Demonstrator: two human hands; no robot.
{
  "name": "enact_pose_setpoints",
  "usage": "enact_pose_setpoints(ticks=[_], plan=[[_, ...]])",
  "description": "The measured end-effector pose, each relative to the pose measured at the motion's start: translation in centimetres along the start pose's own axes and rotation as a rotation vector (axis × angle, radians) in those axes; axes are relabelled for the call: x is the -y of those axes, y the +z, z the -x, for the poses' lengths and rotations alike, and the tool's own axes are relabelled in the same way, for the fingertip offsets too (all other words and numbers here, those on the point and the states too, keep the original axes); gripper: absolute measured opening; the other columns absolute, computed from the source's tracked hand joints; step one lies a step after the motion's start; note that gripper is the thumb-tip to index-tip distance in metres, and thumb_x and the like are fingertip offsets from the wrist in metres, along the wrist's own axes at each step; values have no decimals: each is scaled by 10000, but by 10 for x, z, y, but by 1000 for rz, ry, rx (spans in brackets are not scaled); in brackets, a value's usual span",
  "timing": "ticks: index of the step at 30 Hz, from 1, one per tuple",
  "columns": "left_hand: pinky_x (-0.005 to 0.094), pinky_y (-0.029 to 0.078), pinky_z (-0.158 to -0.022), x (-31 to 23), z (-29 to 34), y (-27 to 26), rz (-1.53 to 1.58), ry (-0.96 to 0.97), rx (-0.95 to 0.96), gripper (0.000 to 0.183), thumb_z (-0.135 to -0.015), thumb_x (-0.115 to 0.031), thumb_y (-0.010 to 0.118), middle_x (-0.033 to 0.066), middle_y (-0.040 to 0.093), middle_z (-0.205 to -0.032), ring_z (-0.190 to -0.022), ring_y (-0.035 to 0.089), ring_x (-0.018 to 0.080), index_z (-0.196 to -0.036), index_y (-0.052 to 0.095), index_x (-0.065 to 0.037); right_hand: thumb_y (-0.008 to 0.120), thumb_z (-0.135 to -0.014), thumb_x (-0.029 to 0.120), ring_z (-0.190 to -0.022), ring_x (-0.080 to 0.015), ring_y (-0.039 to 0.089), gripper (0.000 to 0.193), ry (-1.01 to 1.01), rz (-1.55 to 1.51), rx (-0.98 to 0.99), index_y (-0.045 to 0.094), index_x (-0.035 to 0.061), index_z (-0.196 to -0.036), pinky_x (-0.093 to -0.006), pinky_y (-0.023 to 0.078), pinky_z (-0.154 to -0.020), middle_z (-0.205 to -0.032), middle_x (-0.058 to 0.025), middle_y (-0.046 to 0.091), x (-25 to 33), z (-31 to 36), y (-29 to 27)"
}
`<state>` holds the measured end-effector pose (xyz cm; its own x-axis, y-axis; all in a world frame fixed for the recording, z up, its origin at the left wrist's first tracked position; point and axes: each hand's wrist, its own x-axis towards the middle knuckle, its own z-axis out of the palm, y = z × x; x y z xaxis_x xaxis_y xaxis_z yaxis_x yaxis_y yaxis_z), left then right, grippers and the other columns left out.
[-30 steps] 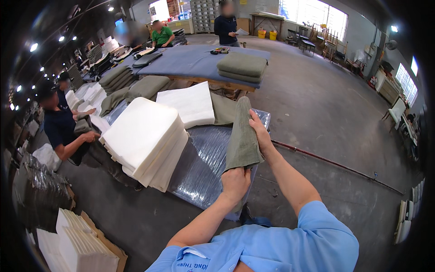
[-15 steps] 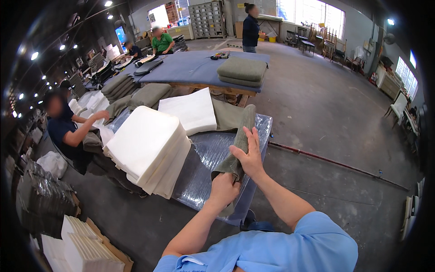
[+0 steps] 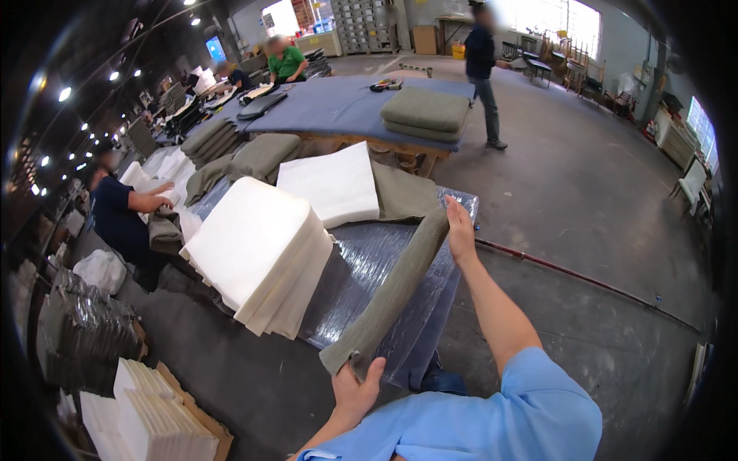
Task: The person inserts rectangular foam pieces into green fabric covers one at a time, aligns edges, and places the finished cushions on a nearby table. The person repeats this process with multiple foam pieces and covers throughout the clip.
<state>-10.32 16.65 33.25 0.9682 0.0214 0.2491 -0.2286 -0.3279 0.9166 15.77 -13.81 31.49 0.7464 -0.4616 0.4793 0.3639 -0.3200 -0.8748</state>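
A long olive-green cushion [image 3: 400, 288] slants across the plastic-wrapped table in front of me, seen along its narrow side. My left hand [image 3: 356, 394] grips its near end, thumb raised beside the cloth and the other fingers partly hidden by it. At the far end my right hand [image 3: 461, 234] rests against the cushion's right side with fingers stretched out. Its thumb is hidden. Left of the cushion stands a stack of white foam pads [image 3: 250, 246]. Behind it, another white foam pad [image 3: 330, 184] lies on an olive-green cloth [image 3: 403, 192].
A blue padded table [image 3: 330, 107] behind carries stacked green cushions [image 3: 425, 111]. At left, a co-worker [image 3: 123, 215] handles green cloth. Another person [image 3: 481, 65] walks at the back. A red pole [image 3: 576, 278] lies on the floor at right; more foam [image 3: 154, 419] stands lower left.
My hands have moved apart, the left toward me and the right farther away. The cushion now stretches out between them. The person at the back has moved right in the view.
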Motion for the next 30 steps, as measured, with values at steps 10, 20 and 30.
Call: enact_pose_setpoints(ticks=[10, 20, 30], plan=[[344, 428, -1049, 40, -21, -37, 138, -309, -452, 431, -1100, -271, 503, 158, 628, -1306, -1193, 578, 223, -1331, 568, 88, 330, -1057, 667, -1224, -209, 573, 789, 668, -521, 327, 624, -2, -1353, -323, 384, -1101, -1319, -98, 651, -79, 9, 94], [408, 497, -1031, 108, -22, -158, 673, -351, -791, 459, -1116, -379, 443, 118, 650, -1308, -1189, 628, 243, -1315, 587, 9, 867, -738, 477, -1010, -348, 671, 652, 30, -84, 794, 615, 48, -1159, -415, 512, -876, -1047, -168, 692, 32, 55, 112], [385, 450, -1100, 140, 24, -129, 188, -1143, -520, 470, -1099, -338, 495, 131, 592, -1413, -1281, 582, 246, -1424, 529, 0, 930, -519, 455, -847, -269, 614, 609, -746, 146, 785, 624, 97, -906, -409, 466, -742, -870, -72, 606, 211, 109, 65]])
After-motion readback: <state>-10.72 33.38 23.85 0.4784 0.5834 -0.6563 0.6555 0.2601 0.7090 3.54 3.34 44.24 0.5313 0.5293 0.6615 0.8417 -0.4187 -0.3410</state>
